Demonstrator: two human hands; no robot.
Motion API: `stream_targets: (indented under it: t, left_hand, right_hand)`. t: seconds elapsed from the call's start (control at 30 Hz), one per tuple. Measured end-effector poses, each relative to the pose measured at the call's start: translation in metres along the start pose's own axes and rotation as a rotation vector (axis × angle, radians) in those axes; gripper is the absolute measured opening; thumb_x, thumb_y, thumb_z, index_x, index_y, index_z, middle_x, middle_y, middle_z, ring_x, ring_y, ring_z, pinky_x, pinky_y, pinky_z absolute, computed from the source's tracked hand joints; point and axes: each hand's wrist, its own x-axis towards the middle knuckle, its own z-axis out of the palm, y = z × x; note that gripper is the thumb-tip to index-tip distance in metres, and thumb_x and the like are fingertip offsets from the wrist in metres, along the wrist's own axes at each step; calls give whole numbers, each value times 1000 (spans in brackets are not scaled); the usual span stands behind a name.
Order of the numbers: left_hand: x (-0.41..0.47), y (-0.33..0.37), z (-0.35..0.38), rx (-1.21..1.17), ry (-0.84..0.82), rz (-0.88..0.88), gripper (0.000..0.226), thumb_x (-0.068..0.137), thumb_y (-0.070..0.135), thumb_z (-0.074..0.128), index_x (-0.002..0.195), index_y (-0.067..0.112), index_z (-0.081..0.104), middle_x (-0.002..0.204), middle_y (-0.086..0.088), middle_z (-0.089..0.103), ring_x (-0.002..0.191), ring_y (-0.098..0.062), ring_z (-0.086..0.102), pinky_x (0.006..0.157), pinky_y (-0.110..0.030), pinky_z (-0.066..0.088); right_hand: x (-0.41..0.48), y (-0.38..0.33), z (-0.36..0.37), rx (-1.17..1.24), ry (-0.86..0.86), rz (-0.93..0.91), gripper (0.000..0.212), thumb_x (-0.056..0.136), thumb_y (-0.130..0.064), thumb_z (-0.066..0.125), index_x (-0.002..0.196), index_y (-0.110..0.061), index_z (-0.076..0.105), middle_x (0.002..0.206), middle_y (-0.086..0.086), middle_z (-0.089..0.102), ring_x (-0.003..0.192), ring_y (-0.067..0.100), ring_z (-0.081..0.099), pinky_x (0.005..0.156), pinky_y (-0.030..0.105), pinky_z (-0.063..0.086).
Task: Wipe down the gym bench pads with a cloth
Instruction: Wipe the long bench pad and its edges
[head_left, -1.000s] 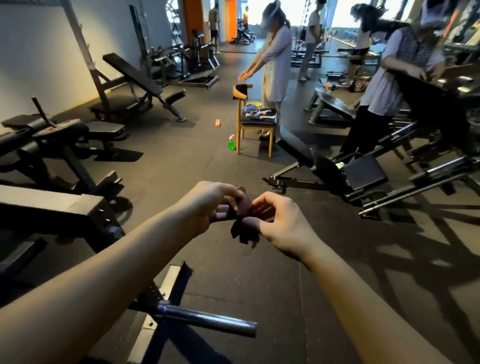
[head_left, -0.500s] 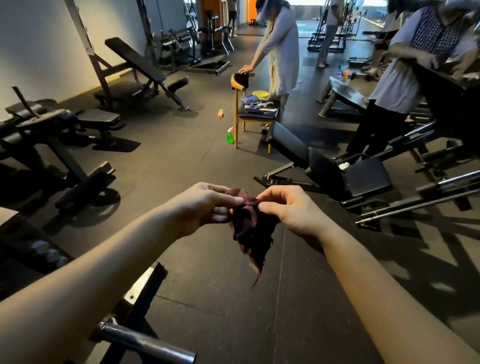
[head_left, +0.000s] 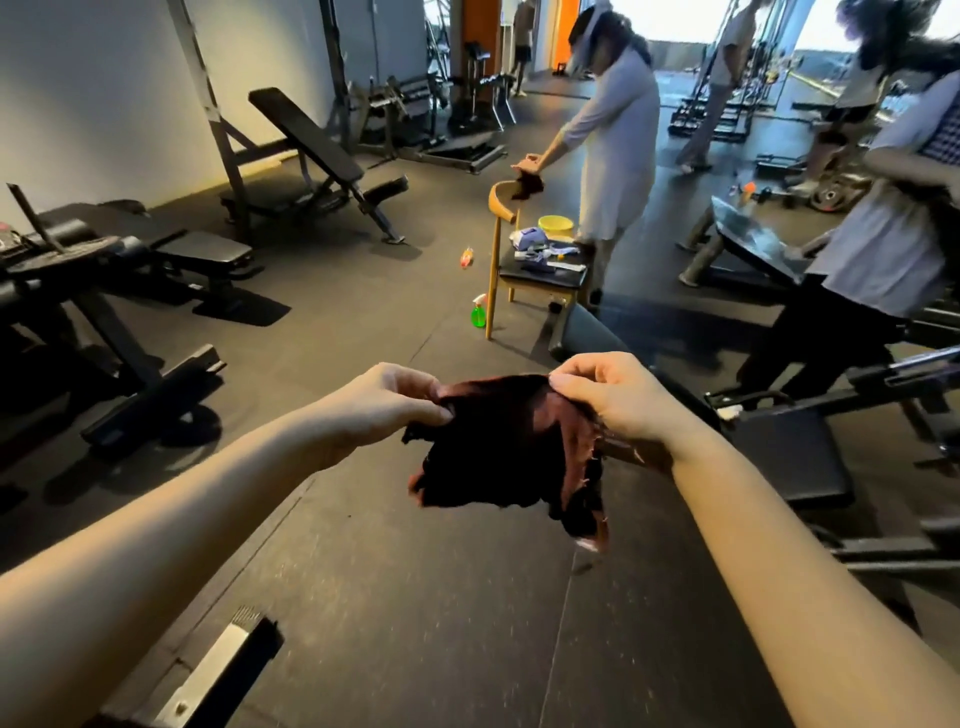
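Note:
A dark red cloth (head_left: 506, 447) hangs spread between my two hands in mid-air above the black rubber floor. My left hand (head_left: 387, 402) pinches its upper left edge, and my right hand (head_left: 610, 397) pinches its upper right edge. The cloth droops below them, with a ragged corner hanging lowest at the right. Just beyond my right hand lies a black padded bench (head_left: 779, 452), its seat pad partly hidden by my right wrist and the cloth. Another incline bench (head_left: 306, 137) stands at the back left by the wall.
A wooden chair (head_left: 524, 270) with supplies and a yellow bowl stands ahead, a green spray bottle (head_left: 478, 314) by its leg. A person (head_left: 615, 150) leans on the chair; another (head_left: 893, 228) works at a bench on the right. Black machines (head_left: 98, 291) fill the left side.
My hands have drawn apart, and the bunched cloth has opened out wide between them. The view has moved forward toward the bench on the right.

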Motion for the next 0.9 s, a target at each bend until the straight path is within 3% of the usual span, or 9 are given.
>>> stream_targets:
  t: [0.13, 0.27, 0.37, 0.47, 0.6, 0.67, 0.73, 0.8, 0.9]
  left_hand:
    - [78, 27, -29, 83, 191, 13, 21, 98, 30, 66, 99, 11, 74, 99, -13, 71, 100, -20, 68, 82, -23, 51]
    - [164, 45, -50, 63, 309, 3, 28, 95, 41, 68, 90, 14, 73, 88, -10, 69, 89, -15, 68, 74, -25, 51]
    - [238, 51, -66, -64, 347, 1, 19, 100, 31, 65, 97, 14, 73, 91, -6, 70, 96, -20, 66, 84, -33, 50]
    - [320, 64, -83, -190, 434, 22, 13, 98, 22, 68, 102, 11, 74, 88, -4, 71, 90, -17, 67, 77, -28, 49]
    - [414, 94, -109, -210, 504, 24, 14, 91, 23, 77, 99, 13, 76, 90, -5, 71, 89, -17, 66, 79, -30, 49]
    - [458, 105, -124, -116, 517, -7, 12, 91, 26, 77, 95, 16, 76, 90, -2, 72, 89, -15, 66, 76, -29, 48]
    - [500, 107, -139, -48, 552, -58, 12, 92, 30, 76, 93, 18, 77, 91, -1, 74, 91, -14, 68, 74, -28, 50]
    - [542, 99, -159, -57, 618, -98, 14, 92, 34, 77, 92, 20, 78, 94, -2, 74, 95, -17, 69, 76, -29, 53]
    - [600, 85, -183, 28, 790, -110, 17, 90, 35, 78, 95, 20, 73, 93, 0, 72, 93, -16, 68, 71, -26, 51]
  right_hand:
    - [90, 6, -46, -27, -23, -15, 45, 104, -37, 55, 85, 3, 66, 73, 10, 56, 71, 22, 56, 78, 37, 44]
    - [179, 25, -83, 162, 12, 44, 45, 105, -35, 53, 68, -16, 69, 64, 3, 57, 66, 16, 59, 72, 32, 45]
    - [249, 49, -112, 341, 18, 88, 38, 107, -30, 51, 88, -7, 75, 79, 10, 73, 77, 20, 72, 73, 28, 52]
    - [326, 68, -149, 459, -127, 140, 33, 101, -32, 59, 95, -4, 75, 89, 13, 76, 88, 26, 73, 80, 35, 54]
    - [426, 76, -177, 139, -395, 123, 53, 79, -55, 74, 103, -9, 79, 101, 9, 77, 99, 22, 72, 95, 40, 51]
    - [470, 76, -179, 58, -509, 97, 32, 87, -39, 76, 96, -9, 80, 93, 11, 76, 87, 18, 70, 86, 34, 53]
    - [515, 78, -183, 132, -502, 91, 11, 93, -17, 71, 91, -9, 79, 88, 14, 73, 77, 18, 68, 77, 33, 53]
    - [558, 80, -185, 254, -434, 105, 10, 95, -10, 68, 89, -10, 76, 84, 12, 70, 72, 19, 65, 74, 33, 50]
    - [626, 86, -181, 386, -265, 148, 12, 95, -5, 66, 89, -8, 75, 83, 14, 72, 78, 25, 66, 82, 43, 54]
